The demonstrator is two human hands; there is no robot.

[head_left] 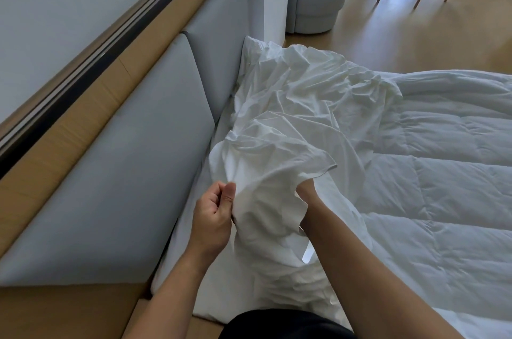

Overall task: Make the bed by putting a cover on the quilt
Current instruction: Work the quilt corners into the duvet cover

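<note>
The left hand [214,214] pinches the rumpled white cover [277,122] between thumb and curled fingers, near 7 o'clock. The right arm [346,244] slips under the cover's edge at centre, and I cannot tell how its hidden hand lies. The quilt [443,172] spreads toward 3 o'clock, and the padded headboard [124,172] runs along 9.

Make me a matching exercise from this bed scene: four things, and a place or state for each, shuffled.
Things:
1. left hand
2. cover
3. quilt
4. grey seat

Places or states:
A. spread flat, stitched in squares
B. stands on the wooden floor
C. pinches the cover's edge
D. crumpled beside the headboard

Pairs: 1-C, 2-D, 3-A, 4-B.
</note>
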